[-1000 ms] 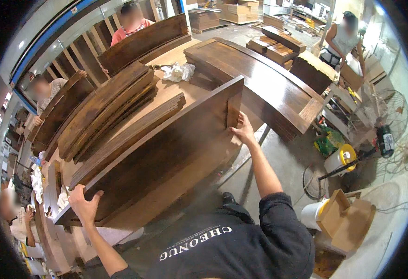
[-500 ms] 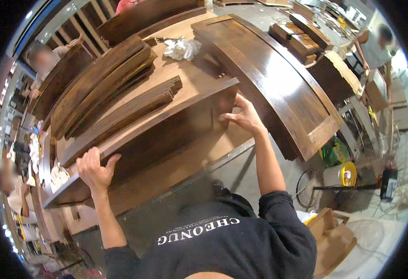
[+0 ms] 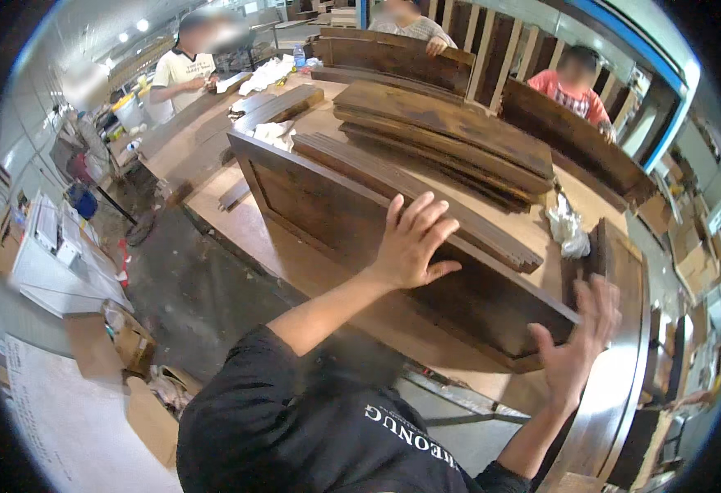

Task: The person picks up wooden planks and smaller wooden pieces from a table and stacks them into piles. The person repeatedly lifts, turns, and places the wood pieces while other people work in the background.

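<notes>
A long dark brown wooden panel point(image 3: 328, 201) with a raised frame stands on its long edge on the table, slanting from the far left to the near right. My left hand point(image 3: 414, 242) is open near the middle of its top edge, fingers spread; whether the palm presses on the panel I cannot tell. By the panel's right end is my right hand point(image 3: 578, 341), thumb apart from the slightly blurred fingers, with no clear grip. Just behind the panel lies a stack of narrow dark strips point(image 3: 426, 201).
Curved dark boards point(image 3: 443, 135) are piled farther back. A crumpled plastic bag point(image 3: 568, 226) lies at the right, near stacked glossy panels point(image 3: 615, 394). Several people stand across the table, two of them by upright boards. Opened cardboard boxes point(image 3: 151, 415) sit at lower left.
The view has swung to the left, showing more of the table's far left end. My right hand's fingers have spread at the panel's end; my left hand sits nearer the panel's middle.
</notes>
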Tool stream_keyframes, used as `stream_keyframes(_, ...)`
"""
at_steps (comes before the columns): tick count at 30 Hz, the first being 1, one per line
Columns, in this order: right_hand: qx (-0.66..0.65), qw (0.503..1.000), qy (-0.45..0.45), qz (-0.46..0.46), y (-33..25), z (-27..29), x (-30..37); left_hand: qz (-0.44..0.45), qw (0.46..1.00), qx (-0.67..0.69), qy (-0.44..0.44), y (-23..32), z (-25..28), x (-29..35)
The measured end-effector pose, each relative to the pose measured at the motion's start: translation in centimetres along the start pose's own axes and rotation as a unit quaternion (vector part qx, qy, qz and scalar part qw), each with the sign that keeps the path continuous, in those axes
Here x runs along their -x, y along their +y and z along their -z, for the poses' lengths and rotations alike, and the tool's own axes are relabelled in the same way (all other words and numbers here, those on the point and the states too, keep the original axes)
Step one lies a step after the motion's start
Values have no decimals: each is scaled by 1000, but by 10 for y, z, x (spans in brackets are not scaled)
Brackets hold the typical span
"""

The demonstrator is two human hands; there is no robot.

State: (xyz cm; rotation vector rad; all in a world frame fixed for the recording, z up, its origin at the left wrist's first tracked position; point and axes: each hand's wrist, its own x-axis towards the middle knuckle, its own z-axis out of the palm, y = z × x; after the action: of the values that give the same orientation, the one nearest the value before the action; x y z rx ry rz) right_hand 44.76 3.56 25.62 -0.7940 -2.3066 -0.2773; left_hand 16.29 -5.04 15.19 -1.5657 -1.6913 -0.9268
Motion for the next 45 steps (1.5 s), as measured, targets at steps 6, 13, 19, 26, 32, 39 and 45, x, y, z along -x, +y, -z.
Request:
stream_keyframes(6,-37,988,-149,14,-31,-66,-35,68,991,106,-37,-13,40,62)
stream_keyframes(13,49,986,-154,39,-23,-55,-49,616,459,640,-26,-55,-27,251)
stream_keyframes(19,67,979,-186,-57,-61,26,-57,506,276,814,-76,-93,-26,245)
stream_keyframes(26,129,959,-78,-240,25,142,64,429,421,752,-271,5,10,79)
stream_keyframes(32,132,922,51,-360,94,137,222,319,438,779,-316,104,-79,3)
stream_keyframes(39,160,877,85,-445,189,169,272,298,431,746,-411,230,-162,-95)
stream_keyframes(45,111,866,47,-485,292,164,182,315,608,642,-346,258,-285,-165)
